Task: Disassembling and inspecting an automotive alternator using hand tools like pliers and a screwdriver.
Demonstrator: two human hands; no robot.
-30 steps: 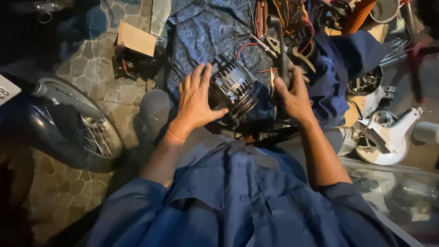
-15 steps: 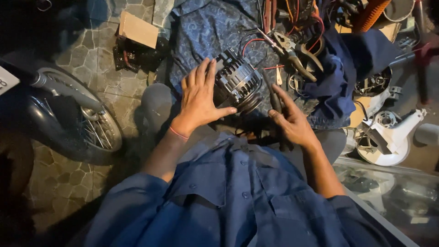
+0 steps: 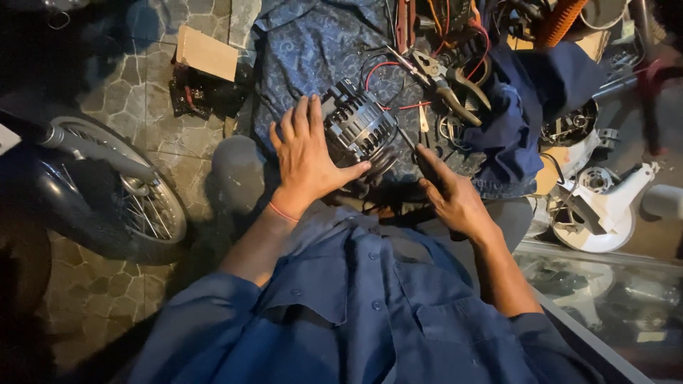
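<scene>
Steadying black finned motor housing (image 3: pixel 359 131) on patterned blue cloth (image 3: pixel 306 50): left hand (image 3: pixel 307 158) spread flat against it, right hand (image 3: pixel 452 195) gripping a thin screwdriver (image 3: pixel 407 139). Probably loosening; needs firm bracing.

2 hands (image 3: pixel 307 153), 1 motor (image 3: pixel 358 128), 1 pliers (image 3: pixel 447 77), 1 wheel (image 3: pixel 135 206).

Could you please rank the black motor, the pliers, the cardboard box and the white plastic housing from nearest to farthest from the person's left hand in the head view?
1. Black motor: under the left hand, touching it.
2. Pliers: up and to the right, on the patterned cloth.
3. Cardboard box: upper left, on the stone floor.
4. White plastic housing: far right.
</scene>
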